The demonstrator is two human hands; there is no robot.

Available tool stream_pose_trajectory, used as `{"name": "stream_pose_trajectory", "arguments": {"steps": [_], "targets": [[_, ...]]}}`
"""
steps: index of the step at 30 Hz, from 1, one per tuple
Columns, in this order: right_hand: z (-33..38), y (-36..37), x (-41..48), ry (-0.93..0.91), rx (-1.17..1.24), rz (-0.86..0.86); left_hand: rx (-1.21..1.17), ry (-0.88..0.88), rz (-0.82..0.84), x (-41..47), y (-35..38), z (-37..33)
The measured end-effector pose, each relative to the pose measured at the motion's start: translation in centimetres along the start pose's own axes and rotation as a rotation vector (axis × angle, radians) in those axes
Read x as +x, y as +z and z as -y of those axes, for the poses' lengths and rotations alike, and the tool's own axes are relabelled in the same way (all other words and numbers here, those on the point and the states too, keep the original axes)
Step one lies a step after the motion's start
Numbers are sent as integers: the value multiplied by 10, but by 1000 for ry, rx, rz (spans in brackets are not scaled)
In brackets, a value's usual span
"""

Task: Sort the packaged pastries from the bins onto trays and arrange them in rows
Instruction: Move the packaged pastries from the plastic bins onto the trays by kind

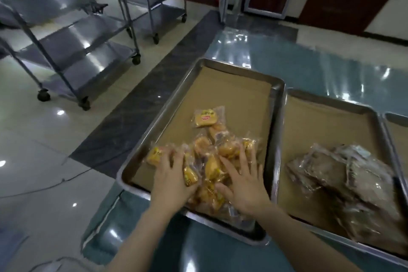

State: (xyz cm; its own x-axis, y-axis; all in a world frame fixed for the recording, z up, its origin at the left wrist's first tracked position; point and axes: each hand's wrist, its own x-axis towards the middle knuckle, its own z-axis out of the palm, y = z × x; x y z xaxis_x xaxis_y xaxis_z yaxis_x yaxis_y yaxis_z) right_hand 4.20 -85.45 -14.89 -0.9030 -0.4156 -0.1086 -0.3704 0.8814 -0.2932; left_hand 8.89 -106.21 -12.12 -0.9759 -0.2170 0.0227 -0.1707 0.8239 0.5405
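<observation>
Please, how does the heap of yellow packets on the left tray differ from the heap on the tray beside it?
Colour: the yellow heap holds golden pastries, while the dark heap holds brown-grey ones.
Contact: the left hand and the right hand both rest on the yellow heap, and nothing touches the dark heap.
Shared: both are loose heaps, not rows, in clear wrappers on paper-lined metal trays.

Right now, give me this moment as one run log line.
left hand: on yellow pastry packs | right hand: flat on the same packs | left tray: packs heaped, no rows | middle tray: brown packs heaped
</observation>
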Motion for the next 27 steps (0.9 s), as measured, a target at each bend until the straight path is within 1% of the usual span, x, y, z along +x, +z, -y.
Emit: {"name": "stream_pose_trajectory", "arguments": {"steps": [3,6,9,12,15,17,19,22,24,25,27], "targets": [[4,0,5,91,-36,21,66,93,196,38,12,4],[10,-1,16,209,-106,72,69,156,334,67,19,6],[14,-1,25,288,-96,110,82,188,423,81,24,12],[14,1,34,345,-94,114,92,193,474,89,27,16],[12,2,38,362,-69,115,96,206,513,93,24,17],[10,2,39,363,-7,131,76,220,550,93,16,18],[9,-3,37,355,87,143,23,221,551,93,1,19],[5,-17,30,298,138,124,-40,269,429,86,-20,15],[1,-29,23,278,163,129,-60,334,310,78,-29,7],[0,-36,18,270,178,137,-55,375,277,74,-32,2],[-2,-50,5,245,213,109,-1,486,284,63,-35,-11]]}}
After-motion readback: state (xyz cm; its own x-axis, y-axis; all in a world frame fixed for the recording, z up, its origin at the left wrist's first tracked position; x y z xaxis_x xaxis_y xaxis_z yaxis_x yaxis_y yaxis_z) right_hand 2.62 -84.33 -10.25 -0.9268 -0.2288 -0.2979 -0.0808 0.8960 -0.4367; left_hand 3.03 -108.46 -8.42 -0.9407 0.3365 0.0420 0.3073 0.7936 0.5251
